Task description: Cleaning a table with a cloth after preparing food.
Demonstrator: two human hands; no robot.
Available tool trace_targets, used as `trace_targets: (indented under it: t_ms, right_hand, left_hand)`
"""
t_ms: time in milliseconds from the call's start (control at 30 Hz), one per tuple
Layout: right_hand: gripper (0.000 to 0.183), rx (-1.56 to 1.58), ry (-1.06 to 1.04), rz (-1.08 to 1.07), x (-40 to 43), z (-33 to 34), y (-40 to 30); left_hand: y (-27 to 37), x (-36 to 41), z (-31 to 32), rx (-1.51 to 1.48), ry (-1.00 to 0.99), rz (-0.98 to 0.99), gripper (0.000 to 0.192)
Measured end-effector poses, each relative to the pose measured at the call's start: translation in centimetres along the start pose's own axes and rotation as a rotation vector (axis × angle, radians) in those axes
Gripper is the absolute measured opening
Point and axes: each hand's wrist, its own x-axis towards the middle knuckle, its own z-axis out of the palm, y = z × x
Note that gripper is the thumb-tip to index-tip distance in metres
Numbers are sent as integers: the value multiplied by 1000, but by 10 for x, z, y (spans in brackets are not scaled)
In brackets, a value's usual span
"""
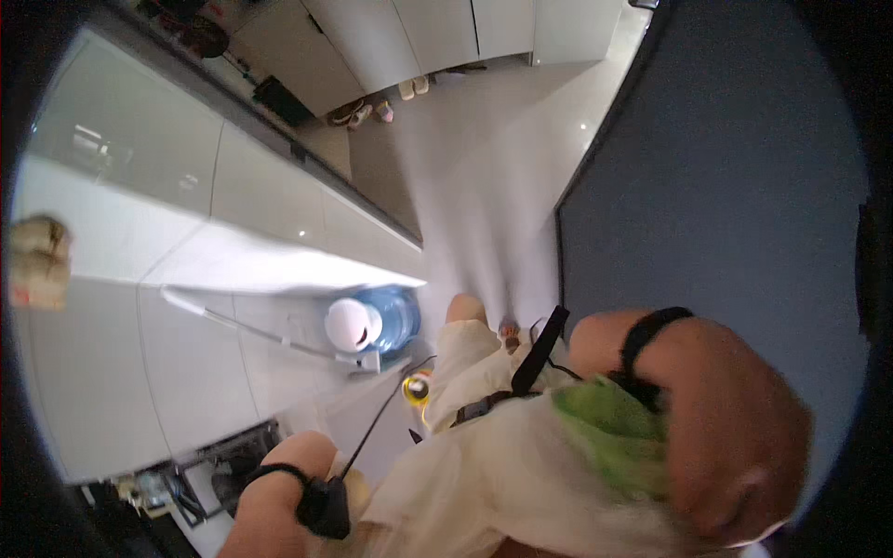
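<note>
My left hand is at the lower left, beyond a black wrist strap carrying a black device with a thin cord. Its fingers are hidden, and whether it holds anything is unclear. At the right, my right hand shows past another black wrist strap, near an upright black strap over cream cloth. Blur and angle hide its fingers. A blurred green cloth lies beside my right forearm. Below, a bare knee and part of a foot show.
A blue translucent water bottle stands by the wall, near a long white rod. A yellow ring-shaped object lies nearby. Shoes sit below white cabinets. A large dark grey panel borders the right; cluttered dark shelving is lower left.
</note>
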Motion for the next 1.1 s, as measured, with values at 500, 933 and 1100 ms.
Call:
trace_targets:
  t_ms: [500,933,1100]
  right_hand:
    - [43,-404,1870,407,-274,-423,-224]
    - [38,-1263,2213,590,-475,-549,-618]
    - [43,-762,1992,815,-529,-612,-801]
  left_hand:
    - [-487,-144,-489,-446,887,-817,103]
    - [-829,112,-789,-217,1184,-1138,50]
    - [-946,238,-926,266,754,-1183,41]
